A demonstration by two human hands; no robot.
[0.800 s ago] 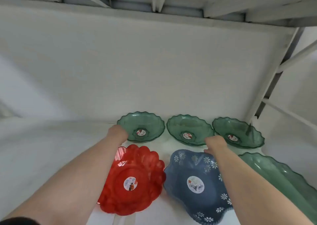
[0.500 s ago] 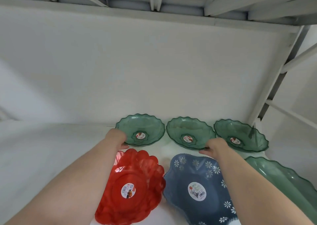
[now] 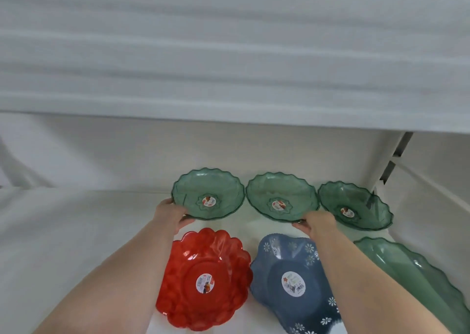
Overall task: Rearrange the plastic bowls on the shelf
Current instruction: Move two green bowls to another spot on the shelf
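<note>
Three green scalloped bowls stand in a row at the back of the white shelf (image 3: 76,232). My left hand (image 3: 170,215) grips the near-left rim of the left green bowl (image 3: 208,193), which is tilted up. My right hand (image 3: 318,223) grips the near-right rim of the middle green bowl (image 3: 281,196), also tilted. The right green bowl (image 3: 356,206) stands untouched next to it. In front lie a red flower-shaped bowl (image 3: 206,280) and a blue bowl with white daisies (image 3: 292,282).
A long pale green tray-like bowl (image 3: 417,277) lies at the front right. A white upper shelf edge (image 3: 229,53) hangs low overhead. A slotted white upright (image 3: 389,168) stands at the back right. Bare shelf stretches to the left.
Both hands have closed on the rims of the left and middle green bowls and tipped them up. The camera has dropped, so the upper shelf edge fills the top.
</note>
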